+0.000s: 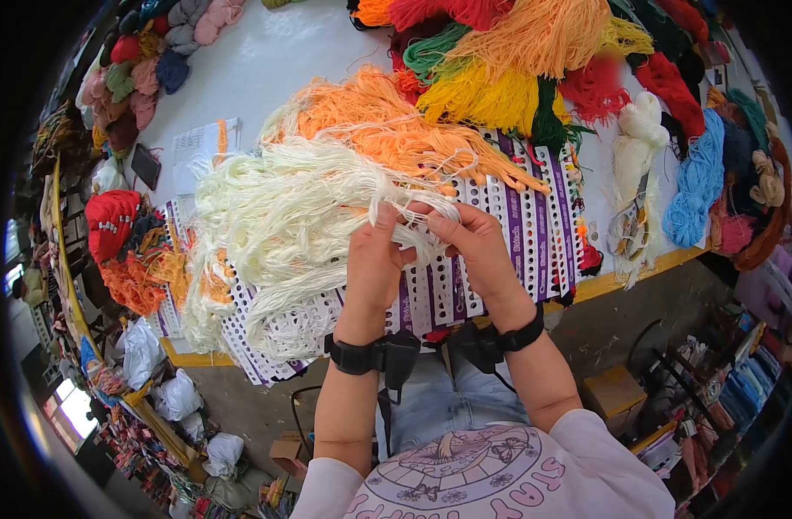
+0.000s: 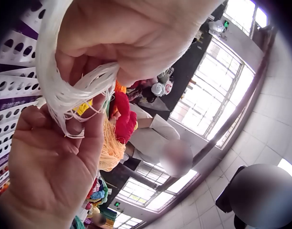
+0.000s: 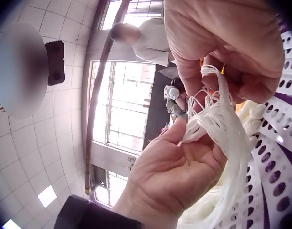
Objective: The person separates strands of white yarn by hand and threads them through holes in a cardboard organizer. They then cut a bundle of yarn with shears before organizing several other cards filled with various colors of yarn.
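Observation:
Both hands hold a loop of white thread [image 3: 217, 119] in front of the body. My left hand [image 1: 377, 259] grips the bundle, which drapes over its curled fingers toward the pile. My right hand [image 1: 478, 246] pinches the loop's end between thumb and fingers, and a few thin strands spread loose between the two hands. In the left wrist view the white strands [image 2: 81, 95] run from the upper hand to the lower one. Beneath and left of the hands lies a large heap of white skeins [image 1: 284, 208]. Perforated white and purple thread cards [image 1: 510, 203] lie underneath.
Peach-orange skeins [image 1: 361, 112] lie just behind the white heap. Yellow thread [image 1: 482, 95] sits farther back. To the right are a cream skein [image 1: 642, 130], scissors [image 1: 629, 208] and a blue skein [image 1: 697, 182]. A dark phone [image 1: 145, 166] lies at left.

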A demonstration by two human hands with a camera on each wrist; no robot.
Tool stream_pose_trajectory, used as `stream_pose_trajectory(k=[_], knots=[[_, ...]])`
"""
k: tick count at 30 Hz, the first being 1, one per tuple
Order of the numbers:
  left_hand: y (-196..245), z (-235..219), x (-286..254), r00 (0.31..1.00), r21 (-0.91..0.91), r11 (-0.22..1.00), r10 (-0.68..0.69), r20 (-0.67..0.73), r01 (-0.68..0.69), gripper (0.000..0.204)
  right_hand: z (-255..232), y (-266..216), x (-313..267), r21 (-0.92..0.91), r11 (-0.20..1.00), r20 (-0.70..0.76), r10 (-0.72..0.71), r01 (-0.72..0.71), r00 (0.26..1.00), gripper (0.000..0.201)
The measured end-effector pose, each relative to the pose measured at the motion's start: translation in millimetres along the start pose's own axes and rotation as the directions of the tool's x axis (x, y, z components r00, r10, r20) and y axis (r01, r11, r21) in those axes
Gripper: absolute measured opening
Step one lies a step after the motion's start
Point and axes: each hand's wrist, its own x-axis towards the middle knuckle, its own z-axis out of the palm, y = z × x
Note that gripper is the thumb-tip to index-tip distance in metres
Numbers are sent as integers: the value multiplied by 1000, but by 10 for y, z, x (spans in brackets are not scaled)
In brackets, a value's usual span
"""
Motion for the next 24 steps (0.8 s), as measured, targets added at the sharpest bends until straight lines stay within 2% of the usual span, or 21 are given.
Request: stream_pose_trajectory(k=[4, 7, 14, 17, 20, 24], knots=[[-12, -7, 12, 999, -88, 996, 32, 37, -28, 33, -81, 83, 17, -23, 999, -19, 29, -29, 999, 21], [-33, 21, 20, 999, 9, 999, 42, 23, -42, 27, -83, 106, 16, 24, 999, -19, 25, -24, 1000, 22], [-64, 13, 30, 999, -75, 997, 25, 27, -22, 23, -93, 119, 16, 57, 997, -25, 57, -55, 998, 22], [-99, -36, 42, 1000, -82, 997, 10, 13, -9, 22, -48, 160, 15, -315, 934, -4, -178, 168, 984, 21], [-89, -27, 43, 1000, -126, 992, -8, 23, 11, 21, -41, 181, 36, -201, 964, -53, -189, 175, 981, 19], [-80, -16, 39, 998, -202, 979, -11, 68, 25, 21, -22, 127, 30, -39, 992, -76, -119, 117, 990, 17]])
